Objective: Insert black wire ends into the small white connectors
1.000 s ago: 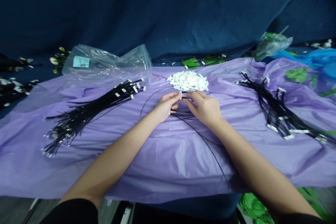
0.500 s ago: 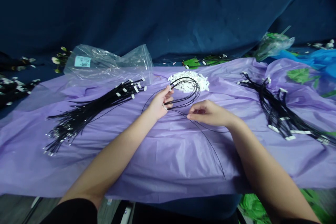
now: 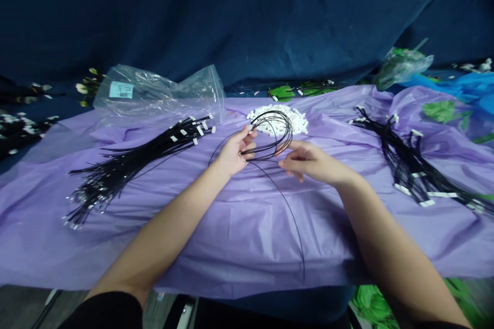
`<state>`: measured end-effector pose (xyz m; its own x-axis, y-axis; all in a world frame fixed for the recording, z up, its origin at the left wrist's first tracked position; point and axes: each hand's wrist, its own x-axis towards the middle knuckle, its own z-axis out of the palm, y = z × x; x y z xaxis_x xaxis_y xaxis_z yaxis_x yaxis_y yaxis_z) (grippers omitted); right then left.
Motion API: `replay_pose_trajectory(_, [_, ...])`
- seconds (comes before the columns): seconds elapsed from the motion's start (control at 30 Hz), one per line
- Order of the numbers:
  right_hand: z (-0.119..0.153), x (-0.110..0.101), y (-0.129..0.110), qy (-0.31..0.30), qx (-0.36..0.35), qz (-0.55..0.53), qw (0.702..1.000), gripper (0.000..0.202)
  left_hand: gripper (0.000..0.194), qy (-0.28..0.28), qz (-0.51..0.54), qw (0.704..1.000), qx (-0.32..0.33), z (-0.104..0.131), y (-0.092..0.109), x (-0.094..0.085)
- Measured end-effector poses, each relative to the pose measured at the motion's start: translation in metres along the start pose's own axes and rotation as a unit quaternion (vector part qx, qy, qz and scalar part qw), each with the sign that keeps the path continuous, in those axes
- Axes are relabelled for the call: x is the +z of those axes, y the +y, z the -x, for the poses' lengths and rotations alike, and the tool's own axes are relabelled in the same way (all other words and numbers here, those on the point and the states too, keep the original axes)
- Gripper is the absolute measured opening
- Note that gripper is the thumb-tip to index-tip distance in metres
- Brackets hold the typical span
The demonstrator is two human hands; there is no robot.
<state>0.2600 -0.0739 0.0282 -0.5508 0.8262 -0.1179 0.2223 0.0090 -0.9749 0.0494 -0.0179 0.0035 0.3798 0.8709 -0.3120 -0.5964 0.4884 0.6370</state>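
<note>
My left hand (image 3: pixel 237 151) is closed round a small bundle of thin black cables (image 3: pixel 290 131), whose loops arch out to the right of it. A white connector end shows at its fingertips. One loose cable (image 3: pixel 291 205) hangs from this bundle and curves down over the purple cloth. At the right of the loops, my right hand (image 3: pixel 303 162) pinches a thin black cable between thumb and index finger, the other fingers curled loosely. Behind the loops lies a heap of small white connector pieces (image 3: pixel 299 122), partly covered by them.
A thick bundle of black cables (image 3: pixel 142 159) with white ends lies at left, another black bundle (image 3: pixel 411 157) at right. A clear plastic bag (image 3: pixel 162 92) with a label lies behind the left bundle. Purple sheeting (image 3: pixel 231 247) covers the table; a dark blue curtain (image 3: pixel 231 20) hangs behind.
My right hand has moved slightly up, near the cable loops, its fingers repositioned. The loose cable has swung left and lower, and one strand has joined the loops. My left hand stays in place.
</note>
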Motion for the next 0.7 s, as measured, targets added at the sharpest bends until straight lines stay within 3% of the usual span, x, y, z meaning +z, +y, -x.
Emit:
replay_pose_trajectory(0.13, [0.01,-0.011,-0.007,-0.084,0.03,-0.065,0.994,0.024,0.02,0.054,-0.009,0.998,0.02,-0.001,-0.001,0.001])
replay_pose_trajectory(0.23, [0.016,-0.013,-0.013,-0.094,0.006,-0.115,0.989,0.022,0.021,0.085,-0.018,0.996,0.03,-0.001,-0.002,0.001])
replay_pose_trajectory(0.4, [0.021,-0.014,-0.015,-0.031,-0.062,-0.204,0.977,0.02,0.029,0.086,-0.026,0.995,0.045,0.001,-0.001,0.003])
replay_pose_trajectory(0.57, [0.018,-0.014,-0.007,0.068,-0.112,-0.158,0.979,0.027,0.036,0.085,-0.043,0.993,0.068,0.001,-0.002,0.001])
replay_pose_trajectory(0.7, [0.01,-0.011,-0.004,0.129,-0.168,-0.148,0.966,0.034,0.038,0.12,-0.076,0.985,0.095,-0.001,-0.004,-0.002])
